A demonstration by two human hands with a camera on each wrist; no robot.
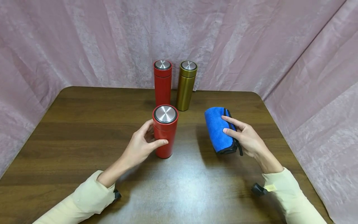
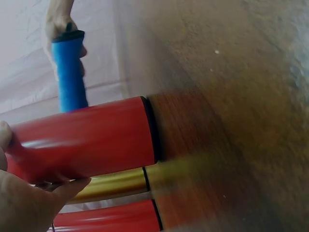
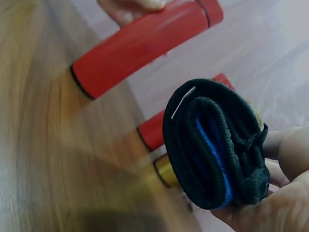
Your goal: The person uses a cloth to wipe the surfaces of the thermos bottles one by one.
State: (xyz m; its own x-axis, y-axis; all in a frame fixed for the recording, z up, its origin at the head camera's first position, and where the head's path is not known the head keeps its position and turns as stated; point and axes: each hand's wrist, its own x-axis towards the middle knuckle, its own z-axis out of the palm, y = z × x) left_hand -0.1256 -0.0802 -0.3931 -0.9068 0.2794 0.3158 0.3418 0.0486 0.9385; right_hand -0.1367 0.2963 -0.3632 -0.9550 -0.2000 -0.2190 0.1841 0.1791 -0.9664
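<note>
My left hand [image 1: 139, 144] grips a red thermos bottle [image 1: 165, 132] round its middle, thumb across the front. The bottle stands upright, its shiny silver lid top facing up. In the left wrist view the same red bottle [image 2: 91, 137] shows its smooth side and black base rim. A folded blue microfiber towel [image 1: 218, 129] with black edging is pinched in my right hand [image 1: 250, 140], held over the table at the right. From the right wrist, the rolled end of the towel [image 3: 212, 145] shows dark layers with a blue strip inside.
Behind the held bottle, a second red thermos bottle [image 1: 162, 87] and a gold thermos bottle [image 1: 185, 87] stand side by side near the back edge of the brown wooden table [image 1: 84, 130]. Pink curtains [image 1: 117, 40] hang behind the table and along its sides.
</note>
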